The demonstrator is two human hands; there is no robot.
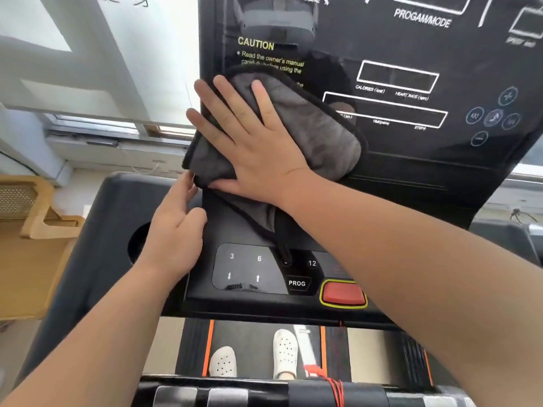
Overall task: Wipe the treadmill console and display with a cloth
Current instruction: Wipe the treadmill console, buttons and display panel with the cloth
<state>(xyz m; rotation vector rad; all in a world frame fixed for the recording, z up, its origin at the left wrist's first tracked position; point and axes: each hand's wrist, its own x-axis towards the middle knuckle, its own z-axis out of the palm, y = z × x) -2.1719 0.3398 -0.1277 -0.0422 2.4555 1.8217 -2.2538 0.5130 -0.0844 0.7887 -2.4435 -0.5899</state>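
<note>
Cloth (320, 133), grey, black-edged; pressed against lower left of upright display (411, 160); bulk lying crosswise, one corner trailing straight down onto keypad (244, 268) of console (114, 212); right hand (258, 148), grip spread flat, fingers pointing up-left, pressing cloth; left hand (173, 233), grip loose, holding nothing, fingertips at cloth's lower-left edge.

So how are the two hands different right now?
The right hand lies flat, fingers spread, pressing the gray cloth on the display; the left hand sits lower, on the console, fingers relaxed at the cloth's edge. The right hand is on top of the cloth; the left is beside it. Both are open.
</note>
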